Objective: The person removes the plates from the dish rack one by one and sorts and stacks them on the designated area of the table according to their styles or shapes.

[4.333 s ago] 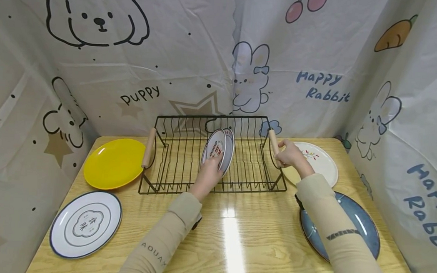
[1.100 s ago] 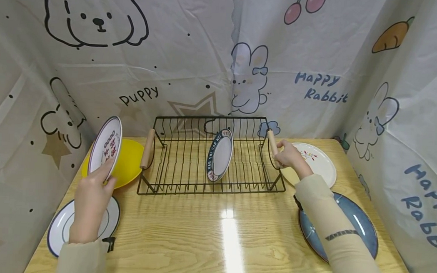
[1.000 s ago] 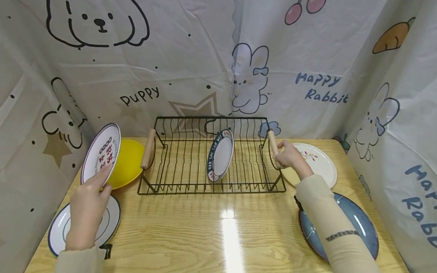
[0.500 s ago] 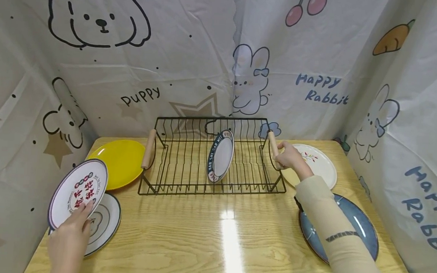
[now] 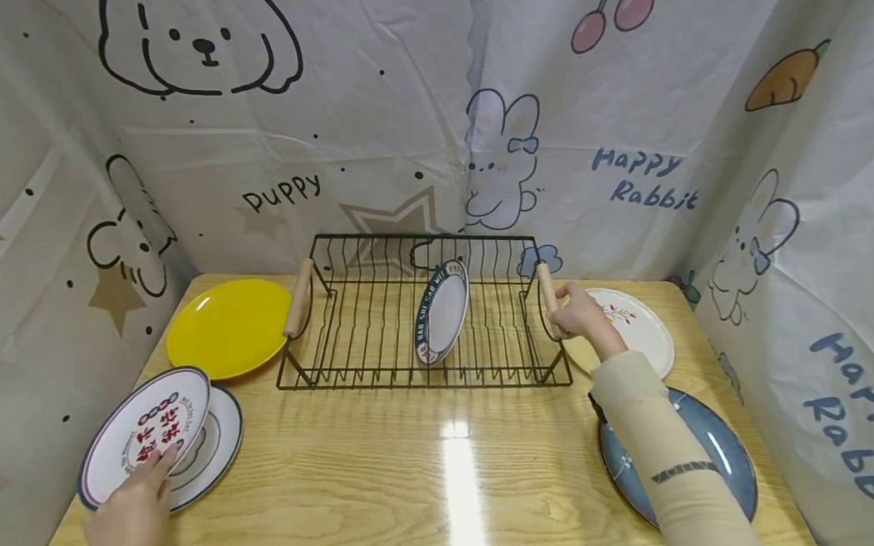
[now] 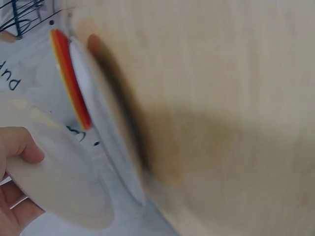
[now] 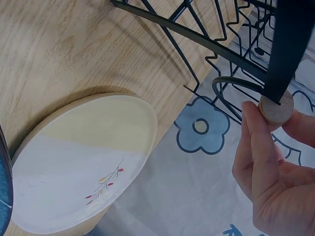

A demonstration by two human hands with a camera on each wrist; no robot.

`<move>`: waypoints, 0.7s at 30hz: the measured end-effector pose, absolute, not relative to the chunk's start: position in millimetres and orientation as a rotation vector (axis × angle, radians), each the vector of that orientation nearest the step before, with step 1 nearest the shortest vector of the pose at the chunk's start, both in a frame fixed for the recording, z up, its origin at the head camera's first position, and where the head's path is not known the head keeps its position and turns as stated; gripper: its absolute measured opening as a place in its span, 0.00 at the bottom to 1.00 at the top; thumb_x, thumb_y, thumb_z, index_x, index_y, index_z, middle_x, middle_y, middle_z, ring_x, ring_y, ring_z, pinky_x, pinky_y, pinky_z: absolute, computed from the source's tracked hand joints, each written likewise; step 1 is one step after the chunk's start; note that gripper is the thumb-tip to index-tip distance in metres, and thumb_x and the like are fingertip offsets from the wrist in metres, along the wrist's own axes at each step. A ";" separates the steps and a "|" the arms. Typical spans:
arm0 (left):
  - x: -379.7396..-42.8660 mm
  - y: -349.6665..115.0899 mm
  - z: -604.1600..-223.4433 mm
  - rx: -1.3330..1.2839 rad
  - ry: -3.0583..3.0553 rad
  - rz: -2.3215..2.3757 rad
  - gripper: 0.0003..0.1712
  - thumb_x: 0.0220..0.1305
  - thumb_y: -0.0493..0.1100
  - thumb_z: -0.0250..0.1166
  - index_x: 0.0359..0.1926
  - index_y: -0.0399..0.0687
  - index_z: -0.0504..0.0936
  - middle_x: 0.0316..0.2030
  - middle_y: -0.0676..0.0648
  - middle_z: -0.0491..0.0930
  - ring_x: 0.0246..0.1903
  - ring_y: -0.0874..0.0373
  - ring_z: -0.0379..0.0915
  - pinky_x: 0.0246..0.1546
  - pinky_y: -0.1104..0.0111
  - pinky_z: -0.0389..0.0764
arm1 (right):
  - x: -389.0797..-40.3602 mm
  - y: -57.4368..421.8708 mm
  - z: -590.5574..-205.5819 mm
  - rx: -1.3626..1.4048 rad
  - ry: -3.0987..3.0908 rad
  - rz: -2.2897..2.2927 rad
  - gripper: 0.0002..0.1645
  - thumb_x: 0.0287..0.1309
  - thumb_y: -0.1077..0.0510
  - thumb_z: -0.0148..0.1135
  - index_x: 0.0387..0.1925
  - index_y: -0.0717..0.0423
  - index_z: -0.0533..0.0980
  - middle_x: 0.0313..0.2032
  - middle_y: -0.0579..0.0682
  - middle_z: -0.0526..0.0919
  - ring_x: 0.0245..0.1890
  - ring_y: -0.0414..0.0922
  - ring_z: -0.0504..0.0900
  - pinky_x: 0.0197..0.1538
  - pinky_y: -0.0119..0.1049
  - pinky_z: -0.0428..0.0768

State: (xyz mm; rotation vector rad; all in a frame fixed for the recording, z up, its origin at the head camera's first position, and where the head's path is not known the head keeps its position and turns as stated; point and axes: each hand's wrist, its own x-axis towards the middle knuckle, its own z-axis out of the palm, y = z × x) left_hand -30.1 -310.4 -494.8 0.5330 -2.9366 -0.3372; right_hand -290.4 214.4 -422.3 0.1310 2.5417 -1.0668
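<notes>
My left hand (image 5: 133, 501) pinches a white plate with red characters (image 5: 145, 435) by its near edge. In the head view this plate overlaps a white plate with a dark blue rim (image 5: 208, 459); the left wrist view shows a gap between the two. With curled fingers my right hand (image 5: 585, 315) grips the right wooden handle (image 5: 546, 292) of the black wire dish rack (image 5: 370, 377). Inside the rack, a white plate with a dark lettered band (image 5: 445, 315) stands on edge near the middle.
At the left lies a yellow plate (image 5: 231, 327). Beyond my right hand is a cream and white plate with a sprig (image 5: 647, 336), and a blue plate (image 5: 719, 457) lies partly under the right forearm. Printed cloth (image 5: 388, 95) walls the table (image 5: 364, 486) at back and sides.
My left hand has taken the red-lettered plate out of the rack, carried it left, and lowered it over the blue-rimmed plate, tilting it flatter. The right hand has kept its place on the handle.
</notes>
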 end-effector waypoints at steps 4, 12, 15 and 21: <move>-27.2 -308.1 -504.2 0.591 -2.955 -0.345 0.23 0.56 0.35 0.58 0.55 0.43 0.74 0.53 0.37 0.73 0.42 0.31 0.71 0.30 0.42 0.70 | -290.0 214.5 -422.8 0.130 2.540 -1.070 0.28 0.56 0.65 0.52 0.58 0.67 0.57 0.41 0.67 0.69 0.25 0.47 0.75 0.33 0.41 0.80; -22.5 -307.4 -514.6 0.555 -2.924 -0.336 0.23 0.52 0.33 0.61 0.52 0.42 0.76 0.50 0.35 0.74 0.42 0.32 0.72 0.29 0.41 0.69 | -289.5 214.6 -422.4 0.112 2.556 -1.052 0.28 0.56 0.64 0.52 0.57 0.67 0.57 0.41 0.68 0.70 0.26 0.47 0.76 0.27 0.34 0.79; -21.9 -306.8 -516.4 0.546 -2.914 -0.325 0.22 0.52 0.33 0.61 0.51 0.42 0.76 0.50 0.35 0.74 0.42 0.32 0.72 0.28 0.41 0.69 | -289.0 214.2 -421.8 0.116 2.555 -1.054 0.28 0.56 0.64 0.52 0.58 0.67 0.57 0.41 0.68 0.70 0.26 0.47 0.76 0.27 0.34 0.79; -23.2 -301.6 -518.2 0.562 -2.940 -0.298 0.20 0.55 0.33 0.56 0.51 0.43 0.77 0.50 0.36 0.74 0.44 0.35 0.72 0.30 0.39 0.69 | -288.7 213.7 -420.9 0.117 2.554 -1.064 0.28 0.55 0.66 0.53 0.57 0.69 0.57 0.35 0.64 0.70 0.21 0.44 0.74 0.25 0.33 0.78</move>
